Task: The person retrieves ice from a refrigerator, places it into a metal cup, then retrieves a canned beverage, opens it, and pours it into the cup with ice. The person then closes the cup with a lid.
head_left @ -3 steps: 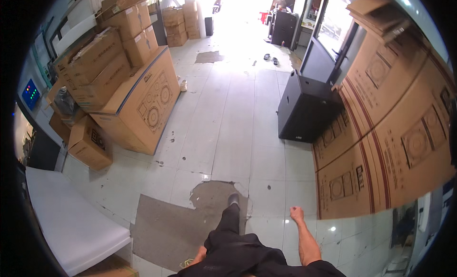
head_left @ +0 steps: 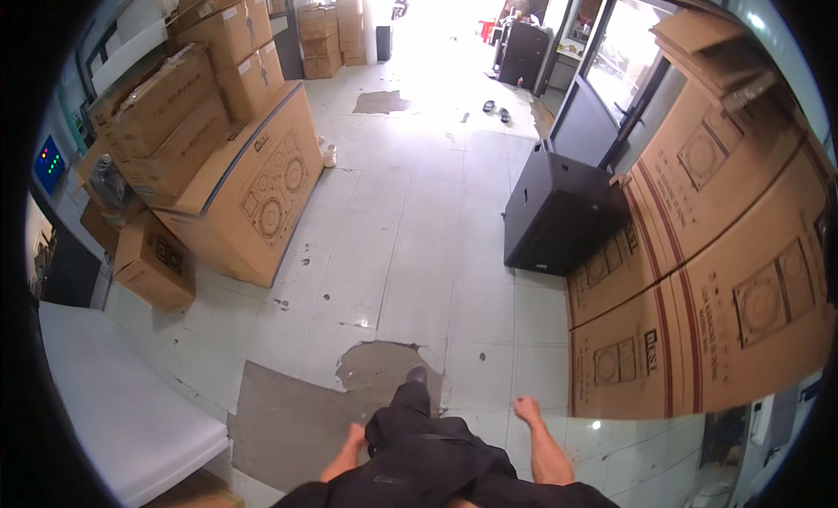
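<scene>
My left hand hangs by my dark trousers, over the grey patch of floor. Its fingers look curled closed, and whatever may be inside them is hidden. Out to the right, my right hand is held in a loose fist above the pale tiles, with nothing showing in it. Neither hand touches anything around it. One shoe shows ahead of my body, on the rough grey patch.
Large printed cartons line the right side, with a black speaker cabinet before them. Stacked cardboard boxes stand left. A white padded slab lies near left. Slippers rest farther ahead, by a glass door.
My left hand has swung forward and a little left; a thin yellowish loop beside it no longer shows. My right hand has dropped slightly lower in view. The scene has shifted slightly left.
</scene>
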Demonstrator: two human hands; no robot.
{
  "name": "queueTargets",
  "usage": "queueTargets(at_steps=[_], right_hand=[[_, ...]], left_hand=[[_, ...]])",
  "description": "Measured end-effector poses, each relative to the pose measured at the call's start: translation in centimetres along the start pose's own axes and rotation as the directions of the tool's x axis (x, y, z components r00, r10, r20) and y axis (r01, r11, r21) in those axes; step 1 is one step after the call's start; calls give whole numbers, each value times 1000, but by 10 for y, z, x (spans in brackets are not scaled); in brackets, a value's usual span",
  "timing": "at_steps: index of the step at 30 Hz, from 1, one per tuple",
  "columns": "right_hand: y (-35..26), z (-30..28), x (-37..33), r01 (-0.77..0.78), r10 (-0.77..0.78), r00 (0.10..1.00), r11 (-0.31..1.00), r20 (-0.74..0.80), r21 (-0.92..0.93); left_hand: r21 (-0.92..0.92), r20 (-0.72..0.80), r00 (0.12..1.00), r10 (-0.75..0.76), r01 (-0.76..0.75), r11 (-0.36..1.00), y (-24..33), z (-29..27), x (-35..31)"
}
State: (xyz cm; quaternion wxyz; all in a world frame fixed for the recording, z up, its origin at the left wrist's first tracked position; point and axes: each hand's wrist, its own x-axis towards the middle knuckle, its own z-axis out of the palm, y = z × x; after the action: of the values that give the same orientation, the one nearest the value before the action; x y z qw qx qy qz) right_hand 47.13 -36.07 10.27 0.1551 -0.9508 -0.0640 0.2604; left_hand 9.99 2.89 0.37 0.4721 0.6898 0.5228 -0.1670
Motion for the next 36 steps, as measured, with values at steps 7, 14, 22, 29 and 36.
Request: queueTargets(at_steps=[7, 14, 22, 29, 36], right_hand=[[-60, -45, 64, -289, 265, 929, 955, 260, 58], [-111, -76, 222, -183, 172, 930, 983, 326, 3], [-245, -178, 548, 170, -162, 924, 985, 345, 6], [-407, -217, 694, 332, -225, 802, 938, 554, -101], [-488, -142, 656, 564, -196, 614, 787, 764, -251]], left_hand=[[-382, -296, 931, 215, -322, 866, 336, -159, 147], [-360, -445, 887, 126, -306, 881, 442, -182, 208], [-380, -448, 884, -132, -55, 923, 416, 18, 216], [-794, -587, 652, -480, -348, 498, 486, 111, 122], [-904, -403, 342, -849, -7, 427, 543, 188, 70]])
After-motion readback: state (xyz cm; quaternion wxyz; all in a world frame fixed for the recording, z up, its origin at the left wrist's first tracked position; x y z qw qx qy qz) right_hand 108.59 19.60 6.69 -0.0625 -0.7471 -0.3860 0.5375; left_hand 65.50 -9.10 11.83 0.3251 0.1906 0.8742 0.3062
